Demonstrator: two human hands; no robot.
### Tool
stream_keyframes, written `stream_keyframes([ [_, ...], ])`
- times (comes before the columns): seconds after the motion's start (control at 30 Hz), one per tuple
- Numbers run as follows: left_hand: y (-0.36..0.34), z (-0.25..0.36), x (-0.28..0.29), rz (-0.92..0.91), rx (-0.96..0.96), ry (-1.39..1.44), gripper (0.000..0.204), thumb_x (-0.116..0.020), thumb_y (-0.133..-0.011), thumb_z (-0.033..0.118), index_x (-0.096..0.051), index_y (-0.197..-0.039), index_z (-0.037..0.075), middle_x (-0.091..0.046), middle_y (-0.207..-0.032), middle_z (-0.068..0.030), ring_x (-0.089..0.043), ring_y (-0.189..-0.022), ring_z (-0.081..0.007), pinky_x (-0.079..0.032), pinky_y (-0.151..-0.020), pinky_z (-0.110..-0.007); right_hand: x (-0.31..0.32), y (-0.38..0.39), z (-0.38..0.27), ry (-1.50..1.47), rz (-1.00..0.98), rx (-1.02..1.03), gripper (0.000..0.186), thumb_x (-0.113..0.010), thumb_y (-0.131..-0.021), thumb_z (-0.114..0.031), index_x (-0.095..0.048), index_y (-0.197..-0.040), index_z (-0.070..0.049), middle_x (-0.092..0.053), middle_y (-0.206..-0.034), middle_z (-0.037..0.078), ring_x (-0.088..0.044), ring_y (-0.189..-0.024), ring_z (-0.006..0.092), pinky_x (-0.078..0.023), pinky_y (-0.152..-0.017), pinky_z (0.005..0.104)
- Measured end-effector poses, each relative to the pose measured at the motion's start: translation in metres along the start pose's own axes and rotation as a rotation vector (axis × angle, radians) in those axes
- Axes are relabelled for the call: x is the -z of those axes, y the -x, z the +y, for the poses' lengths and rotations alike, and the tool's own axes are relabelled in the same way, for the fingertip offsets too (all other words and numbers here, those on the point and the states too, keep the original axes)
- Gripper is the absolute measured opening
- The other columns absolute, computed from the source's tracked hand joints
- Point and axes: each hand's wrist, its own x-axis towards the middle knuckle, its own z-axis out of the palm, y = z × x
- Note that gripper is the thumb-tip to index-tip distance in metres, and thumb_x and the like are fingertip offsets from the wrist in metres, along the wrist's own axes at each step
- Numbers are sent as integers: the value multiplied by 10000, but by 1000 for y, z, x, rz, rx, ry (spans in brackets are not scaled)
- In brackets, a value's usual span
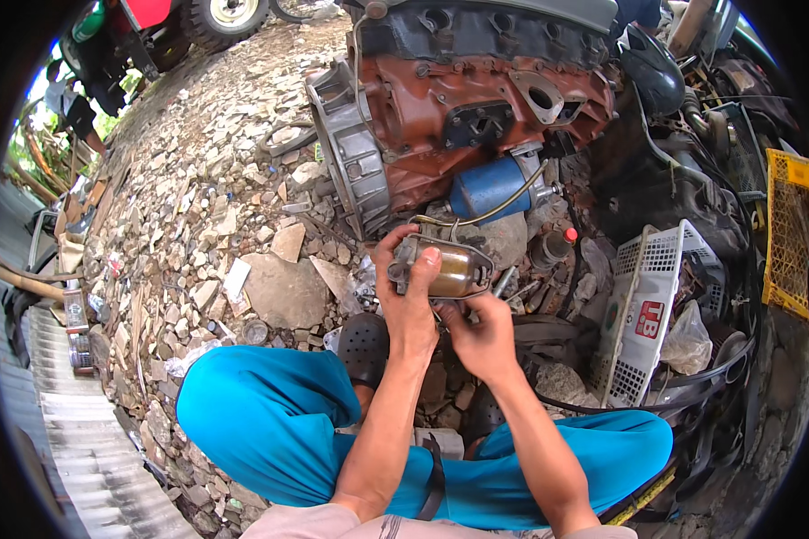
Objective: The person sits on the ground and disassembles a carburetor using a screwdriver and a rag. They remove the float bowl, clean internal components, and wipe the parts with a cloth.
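My left hand [408,310] is closed around a fuel sediment bowl [454,274], a grey metal-framed unit with an amber see-through cup, tilted on its side. Its thumb presses on the top while the fingers wrap the metal end. At the unit's lower edge my right hand [483,340] has its fingers curled in against it; the fingertips are partly hidden. Just beyond stands a rust-red engine block [485,117] with a silver bell housing [351,153]. A blue cylinder [494,190] with metal ends lies against the engine, and a thin bent pipe [503,205] crosses it.
On the right stand a white plastic crate [634,332] with a plastic bag [688,340] and a yellow crate [789,189]. A dark jar with a red cap [553,244] sits among stones. Rubble and flat stones [286,289] cover the ground; corrugated sheeting [90,422] lies left.
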Motion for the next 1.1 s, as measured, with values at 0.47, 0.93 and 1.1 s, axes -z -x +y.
stream_keyframes([
  [0.47, -2, 8, -15, -42, 15, 135, 498, -676, -909, 300, -469, -1301, 73, -598, -1035, -75, -635, -940, -171, -554, -812, -327, 43, -9, -5, -240, 129, -114, 179, -590, -965, -38, -531, -1132, -18, -648, -943, 13, -609, -841, 70, -457, -687, 208],
  [0.93, -6, 1, -1, 1, 43, -14, 557, -768, -861, 286, -516, -1321, 99, -537, -1170, -85, -560, -1039, -171, -478, -899, -323, 24, -7, -41, 559, -260, 21, 308, -626, -731, -51, -674, -1035, -67, -636, -909, 186, -630, -840, 389, -526, -723, 470],
  [1.1, 0, 9, -11, -3, 146, 44, 570, -764, -857, 295, -511, -1325, 92, -543, -1160, -78, -555, -1061, -181, -479, -901, -336, 28, -8, -26, 618, -235, 137, 246, -682, -736, -88, -679, -980, -67, -641, -749, 128, -644, -804, 357, -525, -682, 458],
])
